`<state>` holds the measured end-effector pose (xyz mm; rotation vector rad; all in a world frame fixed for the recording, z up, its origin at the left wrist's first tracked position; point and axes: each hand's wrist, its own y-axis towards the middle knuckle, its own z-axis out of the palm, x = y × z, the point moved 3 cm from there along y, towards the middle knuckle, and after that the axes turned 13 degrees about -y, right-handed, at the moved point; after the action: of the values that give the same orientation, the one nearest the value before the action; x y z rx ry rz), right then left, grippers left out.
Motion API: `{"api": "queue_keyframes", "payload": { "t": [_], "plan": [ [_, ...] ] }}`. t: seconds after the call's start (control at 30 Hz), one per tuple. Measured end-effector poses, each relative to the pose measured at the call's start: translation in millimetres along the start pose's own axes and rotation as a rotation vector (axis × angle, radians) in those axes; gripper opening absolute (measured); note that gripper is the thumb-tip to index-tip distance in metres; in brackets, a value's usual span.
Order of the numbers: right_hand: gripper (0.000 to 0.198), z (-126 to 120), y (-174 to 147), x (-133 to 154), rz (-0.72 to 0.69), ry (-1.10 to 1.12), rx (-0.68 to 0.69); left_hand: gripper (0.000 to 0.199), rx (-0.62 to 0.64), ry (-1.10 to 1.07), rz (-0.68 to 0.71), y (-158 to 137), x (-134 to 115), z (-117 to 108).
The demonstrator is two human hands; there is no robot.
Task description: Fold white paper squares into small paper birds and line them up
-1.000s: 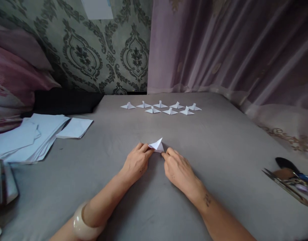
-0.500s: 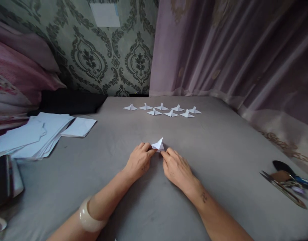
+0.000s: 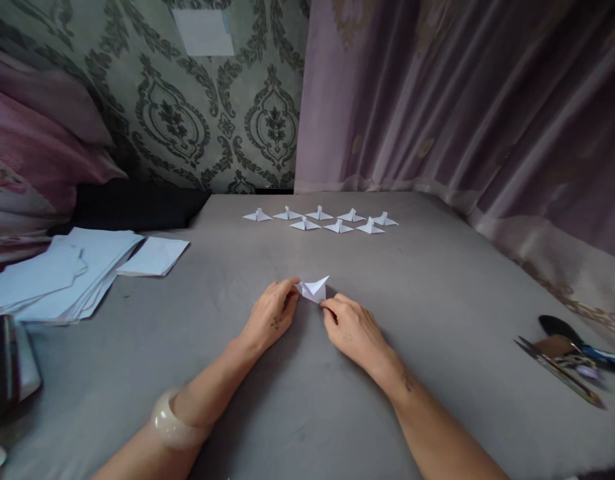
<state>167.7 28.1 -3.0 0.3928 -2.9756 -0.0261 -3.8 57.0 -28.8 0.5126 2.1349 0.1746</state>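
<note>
A small white folded paper (image 3: pixel 314 291) is held just above the grey cloth, one pointed flap rising to the upper right. My left hand (image 3: pixel 273 310) pinches its left tip between thumb and fingers. At the lower right corner of the paper, my right hand (image 3: pixel 351 325) grips the edge with thumb and forefinger. Farther back stand several finished-looking white paper birds (image 3: pixel 319 213) in two rows, their wings spread flat.
Stacked white paper sheets (image 3: pixel 87 267) lie at the left, with a smaller pile (image 3: pixel 155 256) beside them. A dark device (image 3: pixel 2 360) rests at the left edge. Scissors (image 3: pixel 557 373) with keys lie at the right. A black cloth (image 3: pixel 137 203) sits at the back left.
My left fingers have shifted up to the paper's left tip, and more of the paper shows between the hands. The right hand keeps its grip. The view has moved slightly.
</note>
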Motion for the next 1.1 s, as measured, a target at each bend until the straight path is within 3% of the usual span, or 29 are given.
{"api": "queue_keyframes", "payload": {
  "t": [0.3, 0.5, 0.67, 0.87, 1.1],
  "plan": [
    [0.009, -1, 6, -10, 0.143, 0.144, -0.103, 0.036, -0.033, -0.136, -0.090, 4, 4, 1],
    [0.020, 4, 9, -2, 0.116, 0.281, -0.175, 0.034, -0.040, -0.172, -0.088, 6, 8, 3],
    [0.026, 8, 10, -7, 0.145, 0.250, -0.224, 0.031, -0.048, -0.162, -0.108, 5, 10, 2],
    [0.021, 9, 12, -2, 0.015, 0.180, -0.253, 0.023, -0.082, -0.162, -0.131, 5, 11, 2],
    [0.017, 7, 11, 6, -0.013, 0.172, -0.279, 0.020, -0.083, -0.140, -0.126, 6, 9, 1]
  ]
}}
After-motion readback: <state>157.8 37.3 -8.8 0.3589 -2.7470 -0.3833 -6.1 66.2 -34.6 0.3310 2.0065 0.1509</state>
